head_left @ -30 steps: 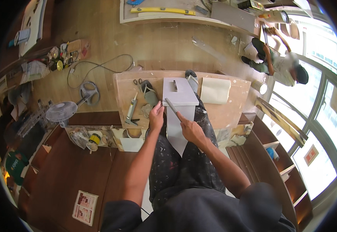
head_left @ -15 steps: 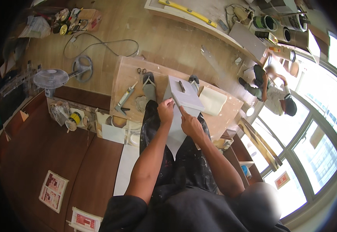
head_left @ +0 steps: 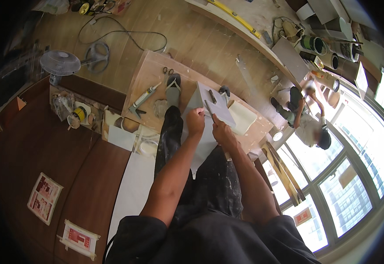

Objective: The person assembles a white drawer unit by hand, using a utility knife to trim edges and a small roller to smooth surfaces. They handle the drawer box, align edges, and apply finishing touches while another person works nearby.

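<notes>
A light grey box [head_left: 204, 141] stands between my legs, with a short dark bar [head_left: 212, 96] lying on its top panel. My right hand [head_left: 223, 133] is closed round a slim, file-like tool [head_left: 209, 110], its thin blade along the panel's near-left edge. A pale handle end [head_left: 228, 155] shows below that hand. Curled fingers of my left hand [head_left: 195, 121] rest at the same edge, left of the blade; what they pinch, if anything, is hidden. Under my feet lies a worn wooden board [head_left: 143, 66]. On it are a caulking gun [head_left: 144, 100], scissors [head_left: 168, 70] and a cream sheet [head_left: 242, 117].
A fan [head_left: 60, 62] and a looped cable [head_left: 126, 31] are at the far left. A dark brown panel surface [head_left: 82, 176] fills the left side. A co-worker [head_left: 308, 125] crouches at right by the windows. A yellow level [head_left: 236, 18] lies far right.
The view has shifted, bringing the board farther up and the brown panels left. The tool has slid forward along the box edge, its tip now beyond my left hand.
</notes>
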